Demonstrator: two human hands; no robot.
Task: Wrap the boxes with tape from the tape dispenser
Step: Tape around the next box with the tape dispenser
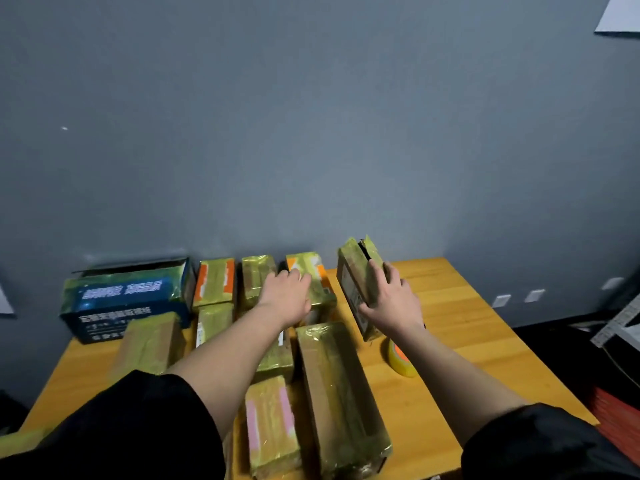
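We see a yellow wooden tabletop (467,306) standing against a plain grey wall (311,116). At the far left corner lies a large dark blue cardboard box (124,299). Beside it are several small brown boxes wrapped in yellowish tape (214,282), set in rows. Our left hand (287,296) rests with relaxed fingers on an orange-marked box (311,271). Our right hand (391,299) grips a tilted brown taped box (356,275). Just below it, a yellow tape roll (401,358) stands on the tabletop. White wall sockets (535,295) are at the right.
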